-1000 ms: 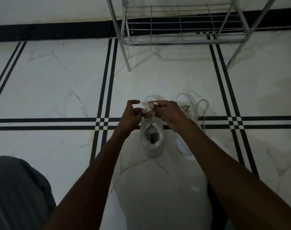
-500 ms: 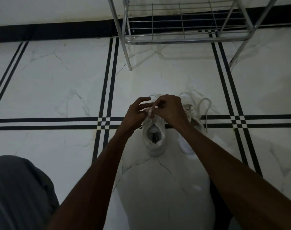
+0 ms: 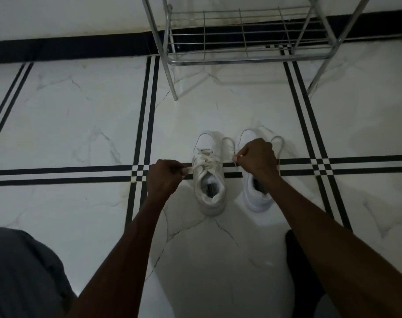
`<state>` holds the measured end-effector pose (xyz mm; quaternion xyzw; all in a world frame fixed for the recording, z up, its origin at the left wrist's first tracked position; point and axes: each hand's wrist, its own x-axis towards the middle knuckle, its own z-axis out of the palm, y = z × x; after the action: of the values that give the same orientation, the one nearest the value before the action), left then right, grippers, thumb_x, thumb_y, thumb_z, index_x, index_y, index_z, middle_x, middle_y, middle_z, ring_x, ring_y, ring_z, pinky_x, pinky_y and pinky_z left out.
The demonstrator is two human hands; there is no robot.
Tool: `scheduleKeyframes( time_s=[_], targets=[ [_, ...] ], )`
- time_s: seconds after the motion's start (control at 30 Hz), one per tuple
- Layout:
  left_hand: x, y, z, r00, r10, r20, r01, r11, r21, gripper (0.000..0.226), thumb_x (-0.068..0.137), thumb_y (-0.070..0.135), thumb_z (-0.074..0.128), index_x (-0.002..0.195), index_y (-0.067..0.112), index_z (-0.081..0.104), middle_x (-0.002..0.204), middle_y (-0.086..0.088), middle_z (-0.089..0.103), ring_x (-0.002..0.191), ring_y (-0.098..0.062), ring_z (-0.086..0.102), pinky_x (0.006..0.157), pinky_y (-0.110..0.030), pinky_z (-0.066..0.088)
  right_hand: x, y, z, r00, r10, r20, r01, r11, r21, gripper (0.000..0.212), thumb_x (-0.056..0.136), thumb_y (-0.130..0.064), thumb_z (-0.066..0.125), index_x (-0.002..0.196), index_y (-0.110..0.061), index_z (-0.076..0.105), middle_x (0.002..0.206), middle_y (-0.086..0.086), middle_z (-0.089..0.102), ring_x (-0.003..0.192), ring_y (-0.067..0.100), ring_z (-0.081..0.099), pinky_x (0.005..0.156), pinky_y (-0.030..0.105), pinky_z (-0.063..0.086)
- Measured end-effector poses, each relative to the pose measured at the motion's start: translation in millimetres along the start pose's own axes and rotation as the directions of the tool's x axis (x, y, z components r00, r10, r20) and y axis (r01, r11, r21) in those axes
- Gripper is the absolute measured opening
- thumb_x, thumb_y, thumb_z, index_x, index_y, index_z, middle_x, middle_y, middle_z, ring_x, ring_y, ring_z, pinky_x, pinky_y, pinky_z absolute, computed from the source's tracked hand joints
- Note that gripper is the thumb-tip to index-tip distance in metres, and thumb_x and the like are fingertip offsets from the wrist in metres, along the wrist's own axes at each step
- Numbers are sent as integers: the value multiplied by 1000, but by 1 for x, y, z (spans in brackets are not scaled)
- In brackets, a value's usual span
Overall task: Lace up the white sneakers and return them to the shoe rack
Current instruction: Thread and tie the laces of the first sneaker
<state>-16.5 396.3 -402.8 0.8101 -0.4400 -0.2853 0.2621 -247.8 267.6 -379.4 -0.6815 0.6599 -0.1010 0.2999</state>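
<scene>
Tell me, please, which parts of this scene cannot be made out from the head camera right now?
- Right sneaker: its laces and tongue are hidden behind the right hand.
- Left hand: its grip on the lace end is closed, so the tip is hidden.
- Shoe rack: upper shelves cut off by the top edge.
- Left sneaker: insole label too dark and small to read.

We reach both bare forearms forward and down, our left hand [image 3: 164,176] and right hand [image 3: 256,158] held apart, each fisted in a tight pinching grip, knuckles up
</scene>
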Motion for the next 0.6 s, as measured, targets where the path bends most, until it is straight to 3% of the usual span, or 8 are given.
scheduleKeyframes(
  time_s=[0.1,0.2,0.3,0.43,0.53,0.6],
  targets=[
    [-3,4,2,999,-33,-26,29,991,-127,16,84,28,83,95,16,83,83,1,80,75,-6,73,68,-19,51,-7,-9,11,999,-28,-39,23,992,-122,21,78,-28,79,91,-12,74,99,12,73,93,31,71,75,37,60],
    [-2,4,-2,997,-45,-61,35,986,-163,17,82,28,85,92,14,83,80,3,77,73,3,69,66,-9,49,-9,-5,10,986,-163,-24,158,977,-143,6,81,-19,75,84,-16,71,90,7,74,89,27,70,71,36,59],
    [-2,5,1,995,-69,-76,57,986,-159,15,83,26,84,91,14,81,83,1,77,74,2,67,76,-25,56,-10,-1,11,975,-220,35,222,955,-197,12,81,-12,69,84,-21,77,89,0,75,85,22,70,70,31,57],
    [-4,5,8,988,-120,-101,109,988,-111,9,85,24,81,87,18,75,79,11,72,83,-11,71,84,-41,60,-2,8,20,976,-219,-6,213,954,-213,13,74,-7,71,74,-17,79,85,6,76,82,26,72,70,34,59],
    [-5,0,12,985,-132,-109,121,987,-105,9,83,21,78,86,16,71,82,6,74,84,-17,72,82,-47,60,-2,14,24,981,-189,-46,170,950,-263,8,75,-14,74,79,-19,79,89,6,75,86,24,68,65,25,48],
    [-4,-4,16,984,-129,-126,112,985,-132,8,81,11,76,85,12,69,83,1,76,82,-18,72,78,-49,61,-3,16,25,980,-191,-55,170,949,-266,12,75,-14,75,85,-19,78,98,6,74,95,24,65,68,26,43]
  ],
)
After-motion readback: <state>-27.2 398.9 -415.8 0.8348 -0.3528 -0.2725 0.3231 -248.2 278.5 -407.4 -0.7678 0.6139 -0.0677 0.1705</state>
